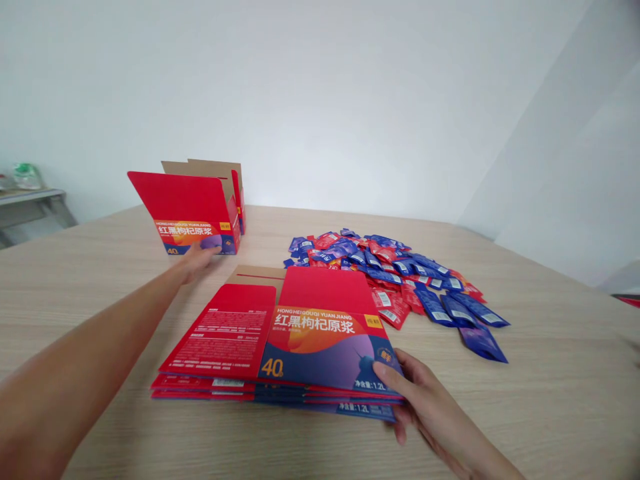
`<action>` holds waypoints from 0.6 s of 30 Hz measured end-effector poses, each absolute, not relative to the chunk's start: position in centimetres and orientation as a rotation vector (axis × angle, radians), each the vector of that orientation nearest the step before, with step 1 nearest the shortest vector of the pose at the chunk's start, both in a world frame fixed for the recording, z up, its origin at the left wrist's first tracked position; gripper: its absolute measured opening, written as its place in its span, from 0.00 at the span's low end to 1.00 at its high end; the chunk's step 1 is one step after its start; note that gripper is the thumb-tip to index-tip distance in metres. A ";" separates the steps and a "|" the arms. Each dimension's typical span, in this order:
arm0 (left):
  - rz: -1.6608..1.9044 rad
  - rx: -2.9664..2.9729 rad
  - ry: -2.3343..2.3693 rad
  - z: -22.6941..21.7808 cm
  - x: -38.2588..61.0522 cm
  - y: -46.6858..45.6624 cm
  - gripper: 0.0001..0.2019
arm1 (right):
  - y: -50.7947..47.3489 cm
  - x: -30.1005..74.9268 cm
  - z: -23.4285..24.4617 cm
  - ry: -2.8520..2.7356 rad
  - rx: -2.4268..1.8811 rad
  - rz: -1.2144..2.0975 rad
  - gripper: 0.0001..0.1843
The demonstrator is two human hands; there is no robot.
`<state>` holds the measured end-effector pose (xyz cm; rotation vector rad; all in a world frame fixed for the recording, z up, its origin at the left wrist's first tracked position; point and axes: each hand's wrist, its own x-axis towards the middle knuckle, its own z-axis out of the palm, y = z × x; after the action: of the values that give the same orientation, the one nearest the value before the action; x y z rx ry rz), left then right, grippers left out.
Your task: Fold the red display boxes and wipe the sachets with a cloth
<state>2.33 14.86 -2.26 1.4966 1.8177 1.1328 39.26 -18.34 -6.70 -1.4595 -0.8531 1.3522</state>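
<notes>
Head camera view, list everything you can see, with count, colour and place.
Flat cartons: several stacked, exact count unclear, red and dark blue, centre foreground
Standing boxes: at least two, red and blue with brown insides, left on the table
Pouches: many, overlapping, red and blue, heaped right of centre
Table: one, light wood, under the pouches
Side table: one, pale, far left
Bag: one, green and white, on the side table
Wall: one, white, behind the table
Left hand: one, bare, at the nearer standing box's front, contact unclear
Right hand: one, bare, gripping the cartons' right edge
</notes>
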 end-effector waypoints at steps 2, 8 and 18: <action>1.041 1.486 1.766 -2.1 2.5 13.4 0.35 | -18.1 39.9 -6.6 -0.937 -1.506 1.340 0.36; 0.836 1.471 1.684 -2.0 2.2 5.2 0.40 | -17.1 42.5 -4.6 -1.354 -1.767 0.945 0.30; 0.831 1.415 1.386 -2.7 3.8 -2.4 0.37 | -12.5 42.1 -3.0 -1.485 -1.826 0.582 0.24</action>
<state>3.80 -2.38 -2.75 1.4146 1.3859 0.8310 42.05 -12.53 -2.97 -1.8256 -1.4845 0.5821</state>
